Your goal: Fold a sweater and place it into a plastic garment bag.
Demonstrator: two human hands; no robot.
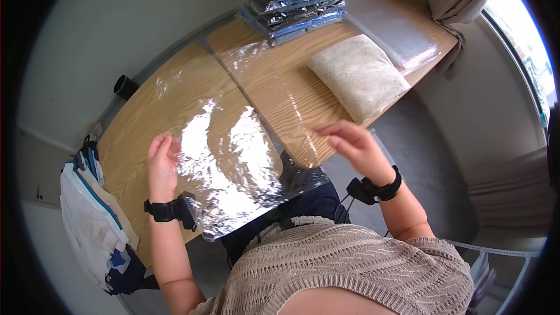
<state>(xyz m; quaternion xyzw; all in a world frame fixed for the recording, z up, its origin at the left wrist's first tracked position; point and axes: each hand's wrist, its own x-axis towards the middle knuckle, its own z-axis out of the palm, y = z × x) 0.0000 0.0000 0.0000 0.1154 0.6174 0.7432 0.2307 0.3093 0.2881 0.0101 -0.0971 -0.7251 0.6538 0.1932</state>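
Observation:
A large clear plastic bag [224,163] lies spread in front of me, shiny with glare. Its near edge hangs past the table edge over my lap. At its left edge is my left hand [163,160], fingers curled together and closed on the plastic. My right hand [356,146] is by the bag's right edge, its fingers stretched out and thumb apart, slightly blurred. Beyond that hand rests a folded, pale speckled garment [360,76], seemingly in clear wrap.
Wrapped folded garments form a stack [294,3] at the back of the wooden table [134,134]. Flat clear bags [402,38] lie at the far right. Clothes [93,210] hang over the left edge, and a dark cup [125,87] is near the wall.

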